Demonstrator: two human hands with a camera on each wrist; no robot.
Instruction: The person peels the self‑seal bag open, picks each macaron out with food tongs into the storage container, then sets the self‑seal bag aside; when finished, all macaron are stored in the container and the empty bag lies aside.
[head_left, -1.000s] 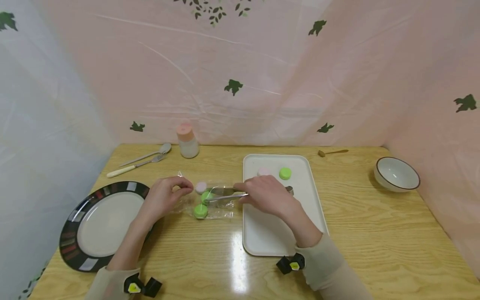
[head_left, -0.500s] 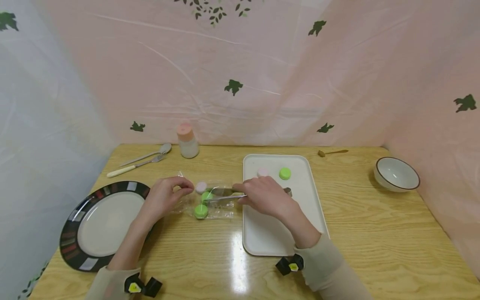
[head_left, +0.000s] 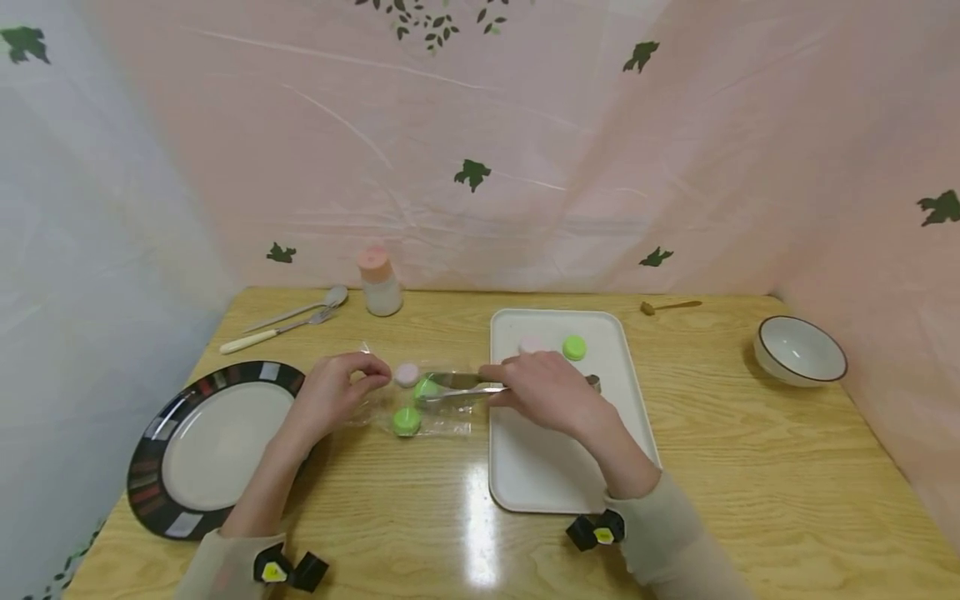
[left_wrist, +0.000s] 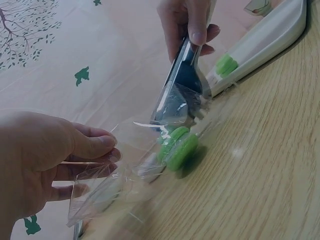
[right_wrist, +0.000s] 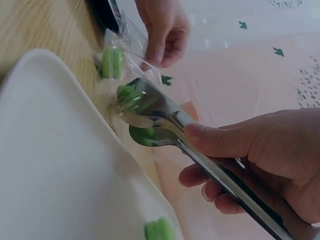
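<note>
My left hand (head_left: 330, 396) pinches the edge of a clear plastic bag (left_wrist: 130, 185) between thumb and fingers. Inside the bag, lying on the table, are a pink macaron (head_left: 407, 375) and two green macarons, the nearer green macaron (head_left: 407, 422) showing plainly. My right hand (head_left: 551, 392) grips metal serving tongs (right_wrist: 170, 117) from above the tray's left side. Their arms stand apart, and the tips reach into the bag's right end beside the other green macaron (head_left: 426, 388). Whether the tips touch that macaron, I cannot tell.
A white tray (head_left: 540, 483) carries a pink macaron (head_left: 530, 343) and a green macaron (head_left: 574, 347). Around it are a dark-rimmed plate (head_left: 225, 450), a fork (head_left: 273, 332), a spoon (head_left: 303, 310), a pink-capped jar (head_left: 381, 287), a small wooden utensil (head_left: 671, 307) and a bowl (head_left: 801, 350).
My right hand has drawn the tongs slightly to the right, and their arms look a little farther apart. The left hand keeps its place at the bag. The head view has shifted slightly.
</note>
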